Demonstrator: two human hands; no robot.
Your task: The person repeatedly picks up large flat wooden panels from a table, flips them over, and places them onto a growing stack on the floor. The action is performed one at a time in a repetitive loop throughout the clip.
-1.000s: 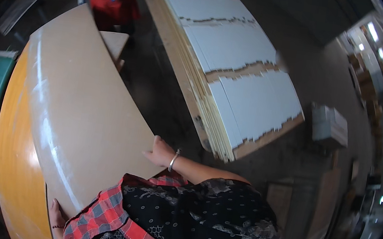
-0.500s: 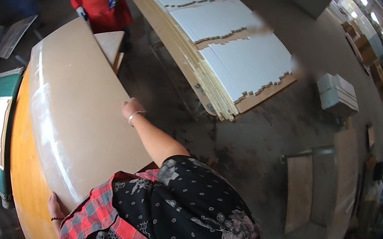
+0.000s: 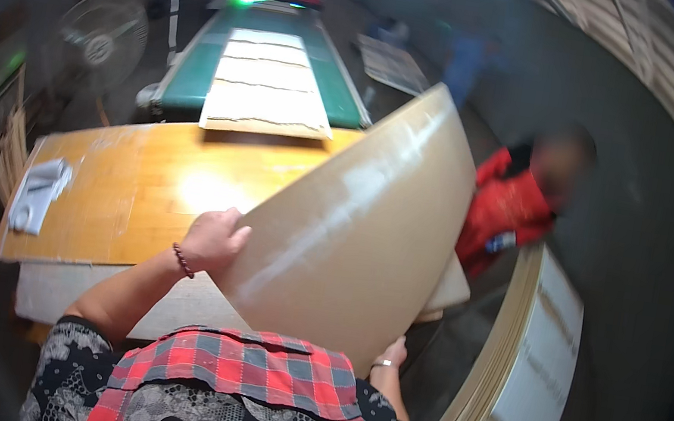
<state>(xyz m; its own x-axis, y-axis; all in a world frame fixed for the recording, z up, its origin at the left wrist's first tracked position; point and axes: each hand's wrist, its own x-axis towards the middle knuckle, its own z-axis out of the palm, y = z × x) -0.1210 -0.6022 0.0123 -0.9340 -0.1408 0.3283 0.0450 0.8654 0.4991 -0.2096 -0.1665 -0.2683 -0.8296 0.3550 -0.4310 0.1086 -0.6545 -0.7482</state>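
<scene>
A large beige board [image 3: 351, 230] with a whitish streak along it is tilted up in front of me, above the right part of the yellow wooden table [image 3: 134, 167]. My left hand [image 3: 215, 239] is closed on its near left corner, with the thumb on top. Lower down, my right hand [image 3: 392, 354] is closed around the board's near right edge, its fingers partly hidden. At the far right side of the board stands a co-worker in red [image 3: 507, 210], wearing a glove. Part of another pale board [image 3: 452, 284] shows beneath mine.
Beyond the table, a green conveyor [image 3: 184, 70] carries a panel with white strips [image 3: 262, 82]. A stack of boards [image 3: 494, 382] stands at my right. Papers [image 3: 40, 188] lie on the table's left end. A fan [image 3: 100, 44] stands at the far left.
My view has swung left toward the conveyor. The board, which lay flatter over the table, is now raised and tilted, with both hands still on it.
</scene>
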